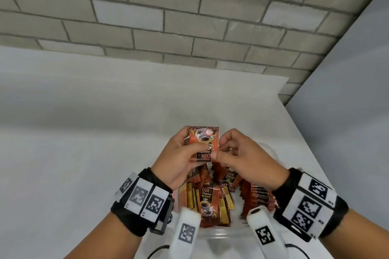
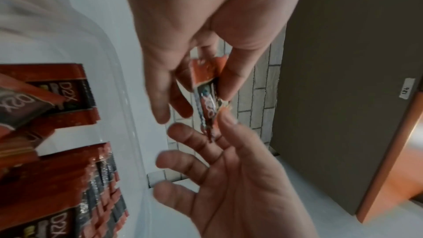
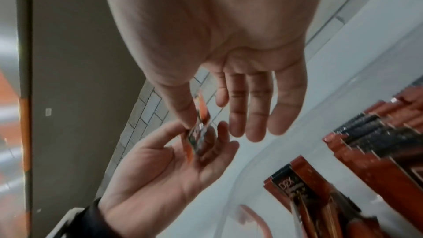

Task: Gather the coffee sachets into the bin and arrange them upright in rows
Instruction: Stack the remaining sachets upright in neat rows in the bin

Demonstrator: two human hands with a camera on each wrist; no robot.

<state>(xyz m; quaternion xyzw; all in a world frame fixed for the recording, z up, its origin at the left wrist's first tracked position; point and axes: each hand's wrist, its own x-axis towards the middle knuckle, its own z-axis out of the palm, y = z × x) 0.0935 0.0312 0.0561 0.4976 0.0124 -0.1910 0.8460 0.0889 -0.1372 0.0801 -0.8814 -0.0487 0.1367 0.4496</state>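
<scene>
I hold one orange-and-black coffee sachet (image 1: 203, 143) above the far end of the clear plastic bin (image 1: 223, 235). My left hand (image 1: 194, 145) grips it between thumb and fingers. My right hand (image 1: 217, 149) pinches its lower right corner with thumb and forefinger. The left wrist view shows the sachet (image 2: 206, 82) edge-on under my left hand (image 2: 199, 95), with my right hand (image 2: 201, 126) at its corner. Several sachets (image 1: 208, 200) fill the bin, some leaning loosely. An upright row (image 1: 259, 197) stands along the right side. The bin's far end is hidden behind my hands.
The bin stands on a white table (image 1: 84, 153) near its right edge. A grey brick wall (image 1: 189, 17) rises behind and a plain grey wall (image 1: 347, 90) to the right. Two white camera mounts (image 1: 187, 229) hang over the bin's near end.
</scene>
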